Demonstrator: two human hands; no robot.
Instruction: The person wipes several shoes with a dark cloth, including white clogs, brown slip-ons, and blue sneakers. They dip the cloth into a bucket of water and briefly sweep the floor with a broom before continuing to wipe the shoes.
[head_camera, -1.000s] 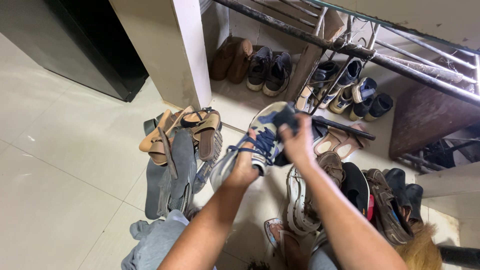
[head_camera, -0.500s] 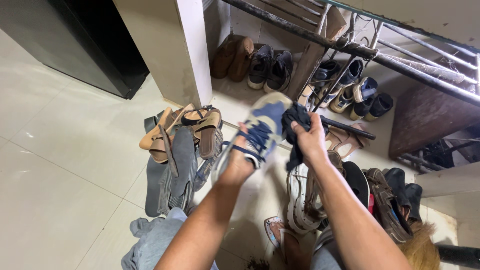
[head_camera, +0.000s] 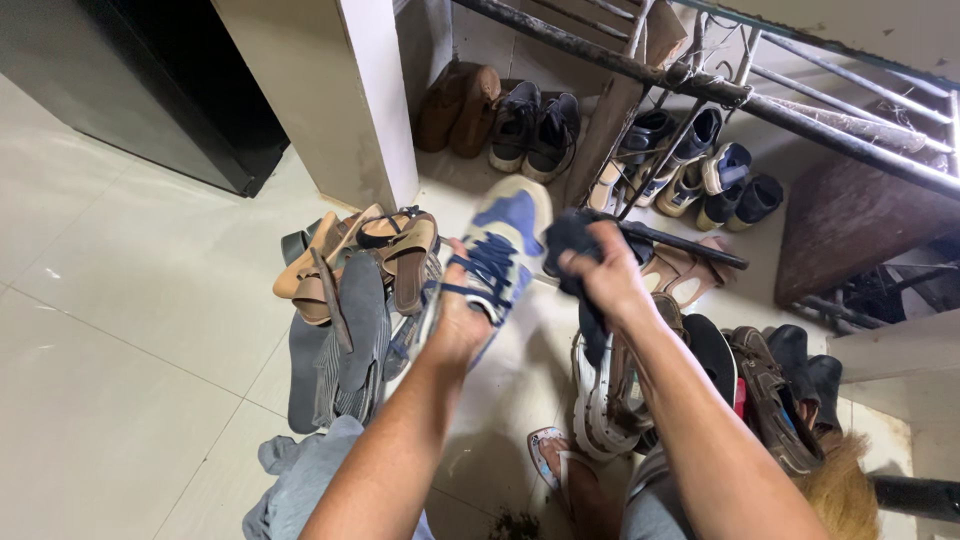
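My left hand (head_camera: 458, 322) grips a beige and blue sneaker (head_camera: 497, 245) with dark blue laces, holding it up by its middle with the toe pointing away from me. My right hand (head_camera: 601, 275) is closed on a dark cloth (head_camera: 572, 238), bunched just right of the sneaker's toe and hanging down below the hand. Both hands are above a floor strewn with footwear.
Tan sandals (head_camera: 395, 250) and grey insoles (head_camera: 350, 335) lie left. A white sneaker (head_camera: 600, 395), brown shoes (head_camera: 775, 400) and black shoes (head_camera: 810, 365) lie right. More shoes (head_camera: 535, 125) line the wall under a rusty metal rack (head_camera: 720, 95). A white pillar (head_camera: 330, 95) stands behind.
The sneaker's toe has tipped up and away from me. My right hand with the cloth has come off the top of the toe to its right side.
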